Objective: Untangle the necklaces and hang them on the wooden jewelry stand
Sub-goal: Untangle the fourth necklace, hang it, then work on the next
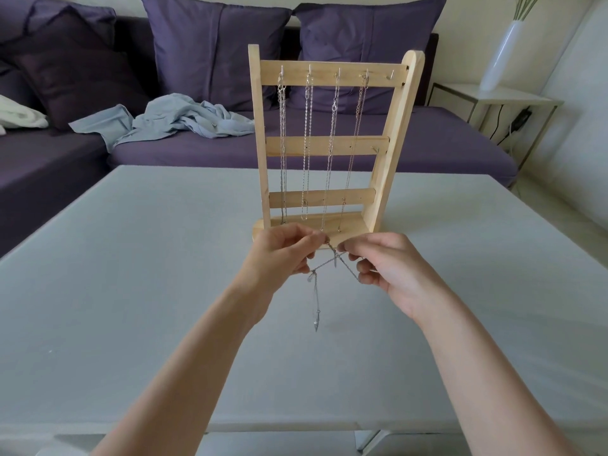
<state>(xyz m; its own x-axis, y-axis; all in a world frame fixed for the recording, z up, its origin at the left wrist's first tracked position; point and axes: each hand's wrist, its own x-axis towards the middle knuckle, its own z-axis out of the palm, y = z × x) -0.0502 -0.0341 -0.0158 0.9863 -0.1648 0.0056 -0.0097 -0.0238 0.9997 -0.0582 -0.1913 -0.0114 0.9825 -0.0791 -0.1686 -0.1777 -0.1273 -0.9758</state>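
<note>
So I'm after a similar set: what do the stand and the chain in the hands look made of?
Stand: pale, unpainted wood, seemingly unvarnished; faint grain, matte surface. Chain, pinched by the left hand and right hand: silver-coloured metal, probably; fine glinting links. Alloy can't be told.

a wooden jewelry stand (324, 149) stands upright on the worktop (131, 274), toward its far edge, with four necklaces (324, 143) hanging side by side from hooks on its top bar; nearer the camera, just before the stand's base, the left hand (279, 255) and right hand (391, 268) hold a crossed chain (335, 261) between them above the worktop; behind the worktop runs a sofa (427, 139) with cushions (217, 47) and a crumpled cloth (171, 121) on its seat; to the right, a vase (503, 54) on a side table (493, 97)
</note>
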